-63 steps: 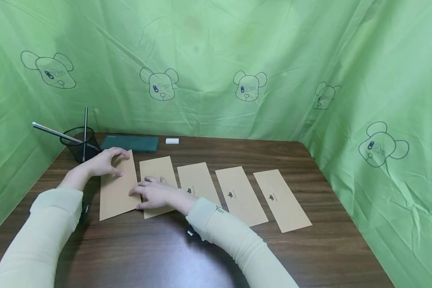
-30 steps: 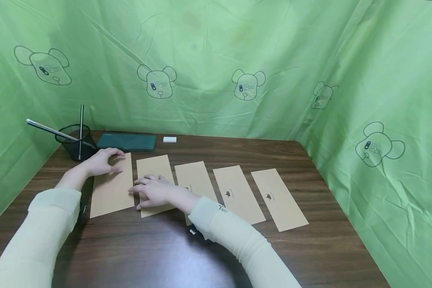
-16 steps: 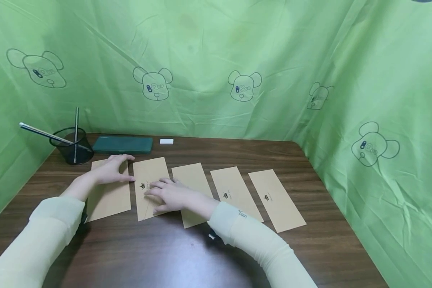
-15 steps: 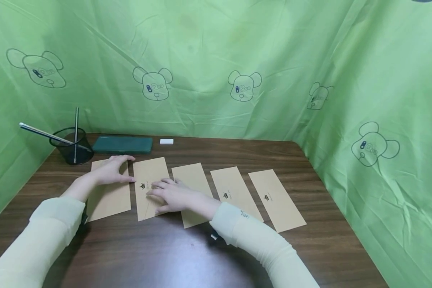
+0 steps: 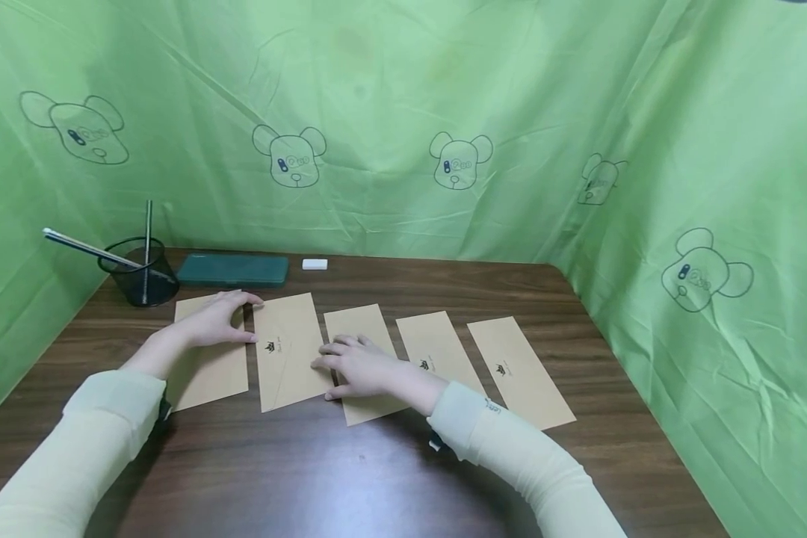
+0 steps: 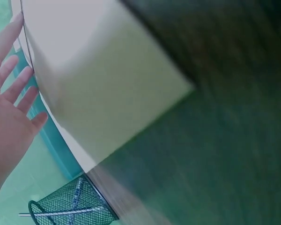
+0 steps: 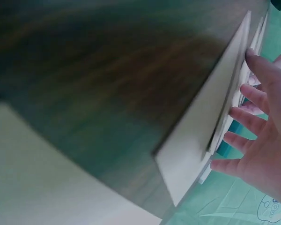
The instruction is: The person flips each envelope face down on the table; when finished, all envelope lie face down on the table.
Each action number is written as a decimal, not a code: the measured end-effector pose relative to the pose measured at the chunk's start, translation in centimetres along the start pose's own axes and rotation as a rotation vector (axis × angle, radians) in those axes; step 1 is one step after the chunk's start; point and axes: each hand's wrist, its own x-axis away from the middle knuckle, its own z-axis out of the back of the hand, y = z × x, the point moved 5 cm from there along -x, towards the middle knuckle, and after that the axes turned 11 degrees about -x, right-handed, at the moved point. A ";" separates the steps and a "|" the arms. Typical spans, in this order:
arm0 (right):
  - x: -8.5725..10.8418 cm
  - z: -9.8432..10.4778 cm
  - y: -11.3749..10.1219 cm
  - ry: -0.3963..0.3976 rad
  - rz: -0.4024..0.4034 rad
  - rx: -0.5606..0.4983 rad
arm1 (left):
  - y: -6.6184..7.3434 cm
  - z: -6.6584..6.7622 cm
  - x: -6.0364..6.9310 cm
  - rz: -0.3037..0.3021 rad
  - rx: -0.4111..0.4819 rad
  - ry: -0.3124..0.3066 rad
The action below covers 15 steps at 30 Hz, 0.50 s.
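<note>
Several tan paper envelopes lie side by side in a slanting row in the head view. My left hand (image 5: pixel 215 321) is over the leftmost envelope (image 5: pixel 222 373), its fingertips reaching the left edge of the second envelope (image 5: pixel 292 381), which shows a crown print and a flap line. Fingers spread, my right hand (image 5: pixel 368 368) lies over the third envelope (image 5: pixel 359 321), fingertips at the second one's right edge. Farther right lie a fourth envelope (image 5: pixel 437 336) and a fifth envelope (image 5: pixel 527 373). Extended fingers (image 6: pixel 19 84) show in the left wrist view; contact is unclear.
A black mesh pen cup (image 5: pixel 144 284) with pencils stands at the back left. Beside it are a dark green case (image 5: pixel 232 270) and a white eraser (image 5: pixel 314 264). A green curtain (image 5: pixel 376 97) surrounds the brown wooden table (image 5: pixel 276 478).
The leftmost envelope has shifted left, opening a gap to the second. My right hand has moved right from the second envelope to the third, uncovering the crown print. My left hand has moved slightly right.
</note>
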 end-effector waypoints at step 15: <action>-0.2 -0.8 0.4 -0.006 -0.024 -0.040 | 0.3 0.3 -0.7 -0.005 0.127 -0.035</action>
